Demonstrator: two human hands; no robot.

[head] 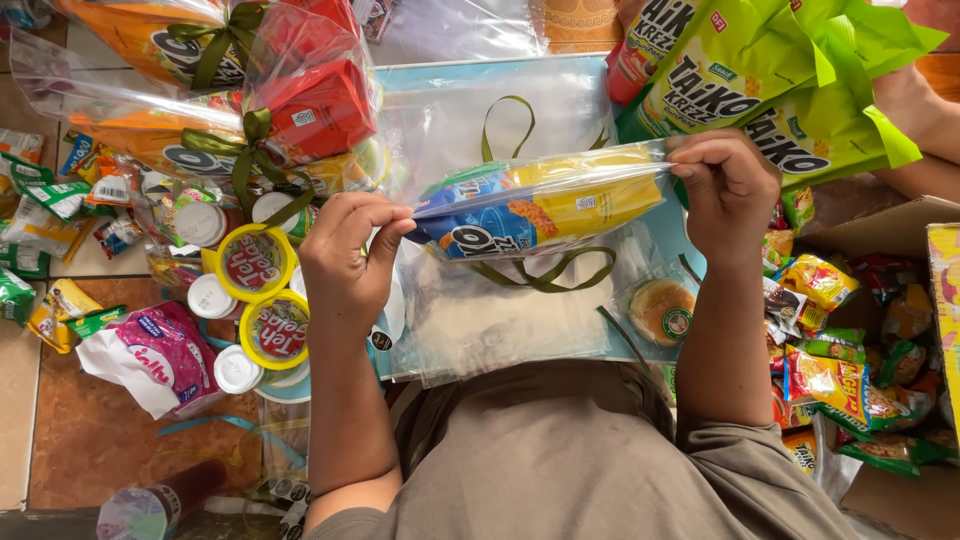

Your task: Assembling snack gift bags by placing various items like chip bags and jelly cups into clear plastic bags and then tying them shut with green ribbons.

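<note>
This looks like a home floor turned into a small packing spot for snack gift parcels, not a shop counter or a workshop: everything lies on a tiled floor [90,430] of reddish-brown and pale tiles. Loose snack packets [45,200] are strewn over the tiles on one side, and an open cardboard box [880,228] on the other side is heaped with more small packets. Finished cellophane bundles [290,100] tied with olive-green ribbon, a cluster of yellow-lidded drink cups [258,262], and clear plastic bags [470,110] spread flat in the middle show goods being sorted by hand.
</note>
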